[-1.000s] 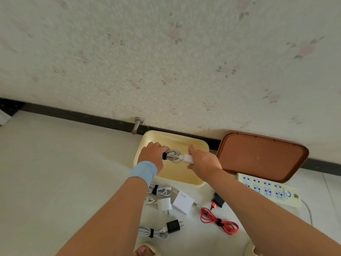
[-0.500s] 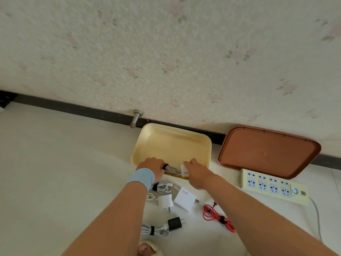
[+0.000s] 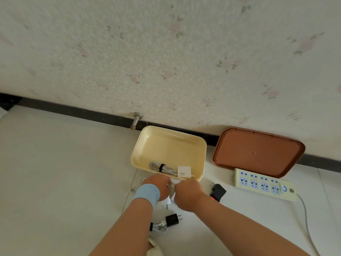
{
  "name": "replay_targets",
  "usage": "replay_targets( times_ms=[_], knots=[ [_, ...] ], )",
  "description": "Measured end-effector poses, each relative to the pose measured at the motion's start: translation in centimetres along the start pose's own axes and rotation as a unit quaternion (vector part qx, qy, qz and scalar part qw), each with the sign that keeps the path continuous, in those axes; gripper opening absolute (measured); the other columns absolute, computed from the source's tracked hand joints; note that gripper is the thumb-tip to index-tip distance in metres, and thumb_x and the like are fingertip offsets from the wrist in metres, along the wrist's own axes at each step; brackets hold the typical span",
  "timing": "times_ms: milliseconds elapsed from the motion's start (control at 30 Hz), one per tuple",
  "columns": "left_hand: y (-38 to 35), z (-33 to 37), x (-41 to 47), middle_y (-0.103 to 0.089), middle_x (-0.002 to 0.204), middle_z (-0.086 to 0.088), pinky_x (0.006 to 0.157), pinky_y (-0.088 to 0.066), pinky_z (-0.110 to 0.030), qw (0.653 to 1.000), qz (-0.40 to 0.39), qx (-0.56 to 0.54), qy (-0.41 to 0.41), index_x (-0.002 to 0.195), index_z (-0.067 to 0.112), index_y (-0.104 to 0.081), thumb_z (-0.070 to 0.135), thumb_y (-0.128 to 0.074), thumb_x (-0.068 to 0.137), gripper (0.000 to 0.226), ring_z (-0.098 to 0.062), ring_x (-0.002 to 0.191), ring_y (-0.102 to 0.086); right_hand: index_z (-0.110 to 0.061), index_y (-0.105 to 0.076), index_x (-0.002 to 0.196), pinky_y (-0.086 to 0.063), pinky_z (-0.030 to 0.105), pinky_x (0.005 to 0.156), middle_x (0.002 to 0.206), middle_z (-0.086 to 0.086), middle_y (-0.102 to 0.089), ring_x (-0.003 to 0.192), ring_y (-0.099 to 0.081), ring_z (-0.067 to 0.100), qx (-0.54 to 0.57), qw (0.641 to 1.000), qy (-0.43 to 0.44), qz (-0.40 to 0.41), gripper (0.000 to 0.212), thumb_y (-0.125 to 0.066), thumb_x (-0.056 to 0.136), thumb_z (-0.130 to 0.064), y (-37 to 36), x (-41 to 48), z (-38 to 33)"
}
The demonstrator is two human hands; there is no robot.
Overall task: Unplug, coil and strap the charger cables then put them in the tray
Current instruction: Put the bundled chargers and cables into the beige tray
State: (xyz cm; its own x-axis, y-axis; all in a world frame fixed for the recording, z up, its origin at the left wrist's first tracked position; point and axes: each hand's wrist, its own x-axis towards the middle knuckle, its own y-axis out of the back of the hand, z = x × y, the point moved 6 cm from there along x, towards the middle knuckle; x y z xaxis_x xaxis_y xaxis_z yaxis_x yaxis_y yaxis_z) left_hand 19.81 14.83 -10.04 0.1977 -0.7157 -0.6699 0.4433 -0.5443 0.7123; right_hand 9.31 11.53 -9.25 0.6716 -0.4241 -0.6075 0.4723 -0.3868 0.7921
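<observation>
Reaching at six o'clock of the cream plastic tray [image 3: 167, 145] holding the strapped white 90W charger [image 3: 183, 171], your hands, left hand [image 3: 159, 185] and right hand [image 3: 186, 194], hide their grip, so I cannot tell it; tugging may snag neighbouring cables [image 3: 158, 227].

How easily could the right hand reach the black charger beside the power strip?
Likely yes, easily: the black charger lies uncovered just to the right of the right hand, with nothing between them.
</observation>
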Motion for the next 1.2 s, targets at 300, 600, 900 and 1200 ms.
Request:
replay_targets(
  times_ms=[300,600,900,1200],
  knots=[
    [-2.6,-1.5,0.9,-0.039,0.148,-0.001,0.108,-0.037,-0.04,0.996,-0.04,0.072,-0.015,0.146,0.028,-0.037,0.016,-0.057,0.093,0.058,-0.026,0.135,-0.037,-0.003,-0.031,0.144,-0.046,0.035,0.088,0.127,0.011,-0.054,0.113,-0.057,0.026,0.021,0.995,-0.09,0.023,0.068,-0.069,0.093,-0.025,-5.2,1.0,0.7],
    [-2.3,-2.1,1.3,-0.038,0.146,-0.007,0.108,-0.04,-0.041,0.988,-0.062,0.142,0.01,0.146,0.028,-0.039,0.022,-0.064,0.09,0.062,-0.029,0.136,-0.038,-0.012,-0.055,0.126,-0.046,0.033,0.085,0.121,0.008,-0.052,0.108,-0.057,0.027,0.111,0.99,-0.062,-0.054,0.05,-0.077,0.085,-0.03,-5.1,1.0,1.1],
    [1.5,-2.5,-1.3,-0.059,0.116,0.001,0.081,-0.049,-0.03,0.992,-0.116,0.006,0.039,0.123,0.024,-0.057,0.04,-0.069,0.081,0.047,-0.021,0.098,-0.056,-0.024,-0.048,0.108,-0.052,0.031,0.059,0.111,0.003,-0.056,0.083,-0.06,0.022,0.333,0.94,0.003,-0.075,0.041,-0.074,0.08,-0.011,1.4,0.2,2.8],
    [9.8,-2.6,0.4,-0.063,0.1,0.0,0.07,-0.041,-0.029,0.99,0.128,-0.06,0.024,0.11,0.028,-0.047,0.022,-0.058,0.086,0.027,-0.021,0.083,-0.054,-0.02,-0.038,0.147,-0.043,0.037,0.103,0.143,0.005,-0.04,0.131,-0.041,0.025,0.292,0.955,-0.013,0.043,0.062,-0.059,0.089,-0.022,6.5,2.4,6.7]
  ],
)
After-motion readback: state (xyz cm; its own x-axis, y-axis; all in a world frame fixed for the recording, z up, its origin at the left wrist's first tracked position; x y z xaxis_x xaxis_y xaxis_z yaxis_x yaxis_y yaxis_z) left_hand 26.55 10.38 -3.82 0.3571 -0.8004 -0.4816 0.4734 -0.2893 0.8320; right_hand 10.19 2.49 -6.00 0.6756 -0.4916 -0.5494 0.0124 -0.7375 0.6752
